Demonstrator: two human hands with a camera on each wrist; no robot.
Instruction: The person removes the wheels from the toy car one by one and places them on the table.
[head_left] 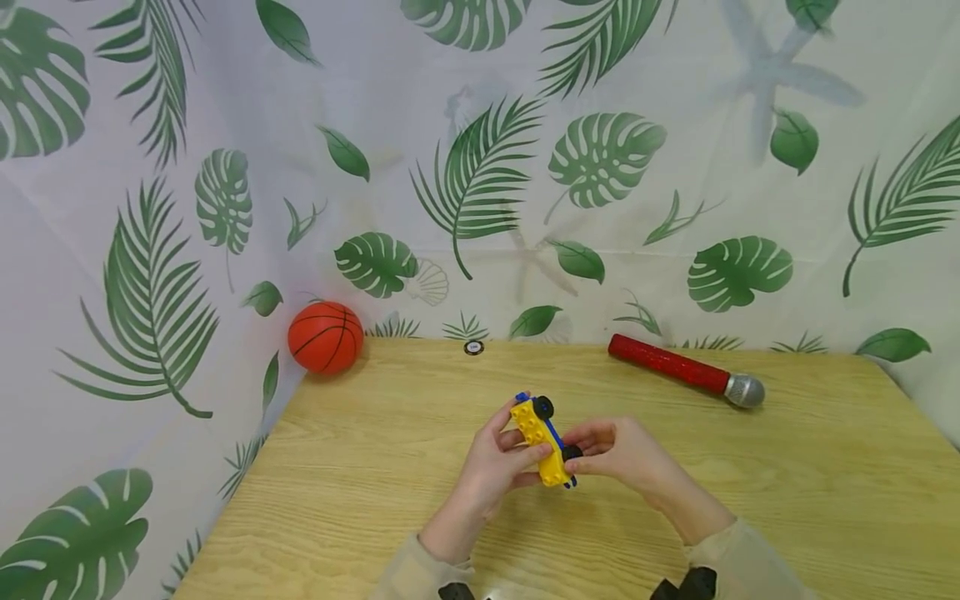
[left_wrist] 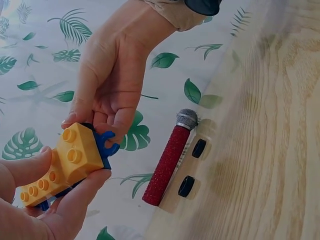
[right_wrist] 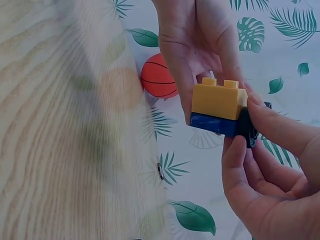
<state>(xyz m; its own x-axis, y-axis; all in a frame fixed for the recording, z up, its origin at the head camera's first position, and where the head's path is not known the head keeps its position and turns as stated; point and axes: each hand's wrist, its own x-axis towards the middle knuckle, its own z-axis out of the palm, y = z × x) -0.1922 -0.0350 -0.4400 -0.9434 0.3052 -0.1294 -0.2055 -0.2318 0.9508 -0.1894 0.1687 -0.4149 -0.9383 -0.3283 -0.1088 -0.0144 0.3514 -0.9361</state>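
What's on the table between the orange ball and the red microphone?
In the head view, between the basketball and the microphone, a small dark round disc lies at the table's far edge; otherwise bare wood.

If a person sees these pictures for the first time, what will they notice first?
Likely the yellow and blue toy car, held above the wooden table by the left hand and the right hand. Next, the orange basketball far left and the red microphone far right.
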